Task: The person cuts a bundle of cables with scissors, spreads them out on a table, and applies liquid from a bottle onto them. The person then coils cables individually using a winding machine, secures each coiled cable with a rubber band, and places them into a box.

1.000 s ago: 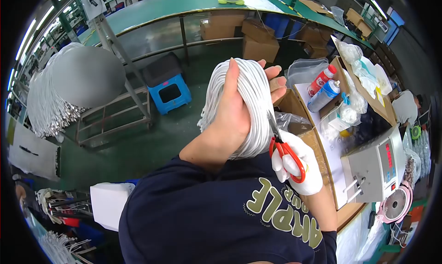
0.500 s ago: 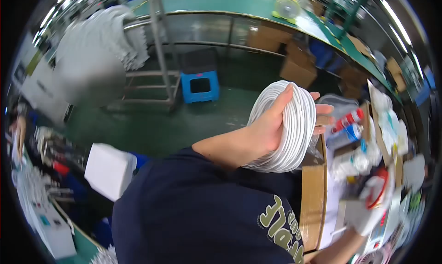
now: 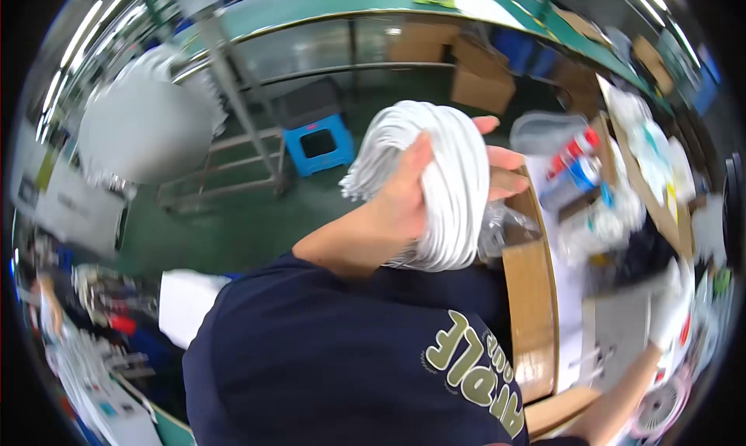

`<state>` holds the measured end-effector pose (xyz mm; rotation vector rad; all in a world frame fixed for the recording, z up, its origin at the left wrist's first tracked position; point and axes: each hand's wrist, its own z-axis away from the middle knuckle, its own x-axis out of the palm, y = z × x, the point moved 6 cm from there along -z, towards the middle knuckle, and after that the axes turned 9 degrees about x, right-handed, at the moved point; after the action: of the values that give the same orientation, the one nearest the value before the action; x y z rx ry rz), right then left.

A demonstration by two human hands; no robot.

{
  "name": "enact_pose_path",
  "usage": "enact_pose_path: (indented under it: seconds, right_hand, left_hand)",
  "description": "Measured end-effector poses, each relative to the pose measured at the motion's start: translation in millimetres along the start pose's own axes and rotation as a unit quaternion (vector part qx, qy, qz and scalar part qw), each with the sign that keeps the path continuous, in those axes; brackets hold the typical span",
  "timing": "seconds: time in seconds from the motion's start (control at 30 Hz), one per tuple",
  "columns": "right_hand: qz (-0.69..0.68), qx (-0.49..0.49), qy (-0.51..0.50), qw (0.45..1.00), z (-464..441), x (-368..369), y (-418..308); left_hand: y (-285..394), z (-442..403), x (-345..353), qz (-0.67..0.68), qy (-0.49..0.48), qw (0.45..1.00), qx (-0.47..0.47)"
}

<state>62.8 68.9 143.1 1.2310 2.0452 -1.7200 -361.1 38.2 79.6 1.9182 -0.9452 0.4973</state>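
While the left hand [image 3: 399, 197] clasps the white cord bundle [image 3: 457, 189] before the dark shirt [image 3: 334, 345], the bundle's long axis points outward, visible ends leftward; the right hand's [image 3: 673, 306] grip cannot be discerned.

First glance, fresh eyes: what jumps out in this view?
The thick bundle of white cable, centre frame, in the bare left hand. Next, the blue stool, left of it on the green floor; then a red can and blue can at right, above the blurred, white-gloved right hand.
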Motion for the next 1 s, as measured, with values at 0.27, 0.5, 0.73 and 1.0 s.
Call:
enact_pose_path:
  seconds: [0.27, 0.5, 0.73, 1.0]
  right_hand:
    - [-0.419, 0.038, -0.485, 0.767, 163, 197, -108]
    - [-0.206, 0.196, -0.249, 0.926, 238, 162, 63]
    - [0.084, 0.574, 0.089, 0.810, 384, 104, 238]
    - [0.277, 0.467, -0.118, 0.832, 371, 114, 413]
  left_hand:
    - [-36, 28, 29, -0.023, -0.069, 0.994, -0.079]
    - [-15, 3, -15, -0.064, -0.036, 0.993, 0.088]
    - [-11, -15, -35, 0.232, -0.114, 0.960, -0.102]
    - [-4, 1, -34, 0.159, -0.103, 0.980, -0.064]
